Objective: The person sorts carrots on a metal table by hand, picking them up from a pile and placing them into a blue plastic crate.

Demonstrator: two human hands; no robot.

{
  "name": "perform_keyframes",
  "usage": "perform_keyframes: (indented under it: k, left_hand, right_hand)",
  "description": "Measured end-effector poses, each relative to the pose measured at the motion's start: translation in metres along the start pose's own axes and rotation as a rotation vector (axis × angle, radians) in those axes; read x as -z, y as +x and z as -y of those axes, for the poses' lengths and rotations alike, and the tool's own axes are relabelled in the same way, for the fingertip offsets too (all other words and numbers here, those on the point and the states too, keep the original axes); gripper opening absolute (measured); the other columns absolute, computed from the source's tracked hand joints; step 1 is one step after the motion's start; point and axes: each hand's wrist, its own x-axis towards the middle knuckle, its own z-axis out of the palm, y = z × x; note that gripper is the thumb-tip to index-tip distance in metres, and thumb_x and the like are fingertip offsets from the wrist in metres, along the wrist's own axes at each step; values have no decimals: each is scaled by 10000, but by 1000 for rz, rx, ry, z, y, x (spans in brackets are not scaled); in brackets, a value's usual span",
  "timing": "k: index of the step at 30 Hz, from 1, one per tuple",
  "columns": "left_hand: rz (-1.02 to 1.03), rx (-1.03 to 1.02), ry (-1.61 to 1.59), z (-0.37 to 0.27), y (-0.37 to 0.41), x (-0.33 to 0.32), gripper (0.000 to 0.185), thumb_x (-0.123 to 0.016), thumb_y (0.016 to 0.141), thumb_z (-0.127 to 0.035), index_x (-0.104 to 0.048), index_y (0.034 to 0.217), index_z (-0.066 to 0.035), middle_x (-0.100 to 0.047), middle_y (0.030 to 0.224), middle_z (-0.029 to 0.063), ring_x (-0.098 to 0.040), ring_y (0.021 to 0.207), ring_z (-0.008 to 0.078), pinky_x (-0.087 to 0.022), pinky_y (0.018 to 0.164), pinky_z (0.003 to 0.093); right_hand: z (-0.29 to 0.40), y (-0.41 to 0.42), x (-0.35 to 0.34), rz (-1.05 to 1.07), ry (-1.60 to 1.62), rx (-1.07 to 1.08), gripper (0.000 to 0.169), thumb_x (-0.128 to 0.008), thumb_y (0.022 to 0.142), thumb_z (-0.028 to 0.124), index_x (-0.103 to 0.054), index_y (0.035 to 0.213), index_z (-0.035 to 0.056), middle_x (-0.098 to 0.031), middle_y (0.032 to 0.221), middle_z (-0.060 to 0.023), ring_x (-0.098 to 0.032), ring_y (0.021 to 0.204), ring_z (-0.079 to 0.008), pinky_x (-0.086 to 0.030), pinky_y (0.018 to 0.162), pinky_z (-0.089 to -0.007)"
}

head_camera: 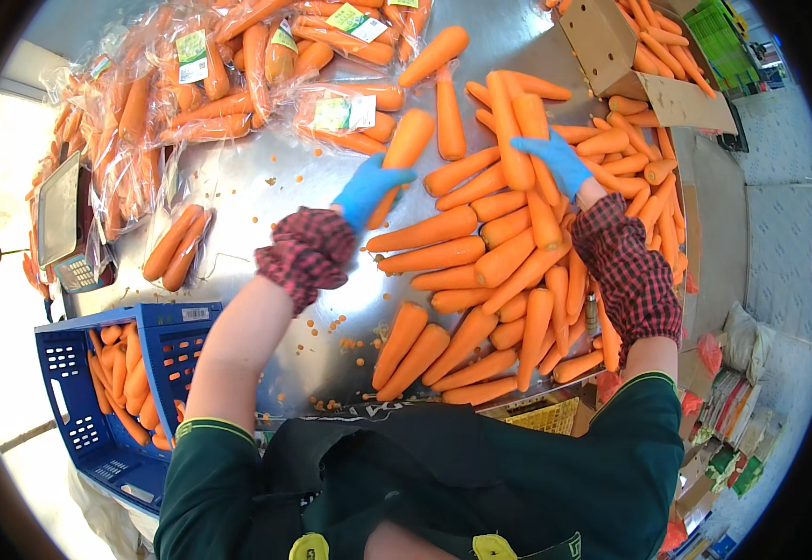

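Observation:
My left hand (pixel 371 187), in a blue glove, grips a large carrot (pixel 408 140) above the metal table (pixel 276 231). On the right, my blue-gloved right hand (pixel 561 162) has its thumb over a long carrot (pixel 511 133). A second carrot (pixel 533 115) lies alongside, partly under that hand; my other fingers are hidden. Loose carrots (pixel 511 255) spread in a heap below and around my right hand. Two single carrots, one upright in view (pixel 450 119) and one slanted (pixel 435 54), lie beyond my left hand.
Bagged carrots with labels (pixel 336 115) pile up at the far left. One clear bag of carrots (pixel 178 245) lies near a weighing scale (pixel 69 231). A blue crate (pixel 174 336) holding carrots stands at lower left. An open cardboard box (pixel 605 52) of carrots sits at the far right. Carrot trimmings (pixel 350 343) dot the table.

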Motion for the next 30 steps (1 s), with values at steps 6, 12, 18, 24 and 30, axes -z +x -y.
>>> perform_keyframes:
  k: [6,12,18,24,30]
  left_hand:
    - [-150,-276,-125,9,115,-40,484,-691,824,-213,-509,1219,3,-611,1033,110,-612,879,211,-528,749,349]
    - [-47,-344,-344,0,69,-28,576,-645,888,-260,-414,1346,3,-560,1236,154,-573,1093,235,-489,923,347]
    - [-321,-529,393,-102,-156,31,719,-650,888,-313,-289,1432,-11,-446,1378,139,-486,1215,224,-426,1006,341]
    - [-453,-375,271,-155,-421,94,514,-623,917,-230,-435,1340,-6,-555,1252,135,-593,1076,184,-518,908,304]
    - [-859,-487,548,-57,-551,194,420,-505,978,-215,-441,1348,-26,-478,1350,94,-446,1259,181,-358,1054,286]
  right_hand:
    - [-11,57,-25,-98,-35,103,711,-711,795,385,-466,1323,-24,-552,1246,-123,-525,1129,-211,-437,962,-310]
    - [-18,44,-72,58,-127,83,447,-525,936,283,-515,1322,57,-551,1259,-144,-509,1166,-232,-385,1026,-332]
    - [72,-41,-245,221,508,-25,539,-658,876,242,-459,1327,25,-569,1244,-108,-590,1108,-233,-514,923,-392]
    - [112,-104,-454,602,220,525,475,-601,914,331,-507,1295,66,-570,1233,-91,-578,1111,-208,-519,899,-377]
    - [93,-85,-520,991,-112,475,545,-575,934,394,-460,1381,104,-546,1270,-41,-517,1159,-136,-456,917,-276]
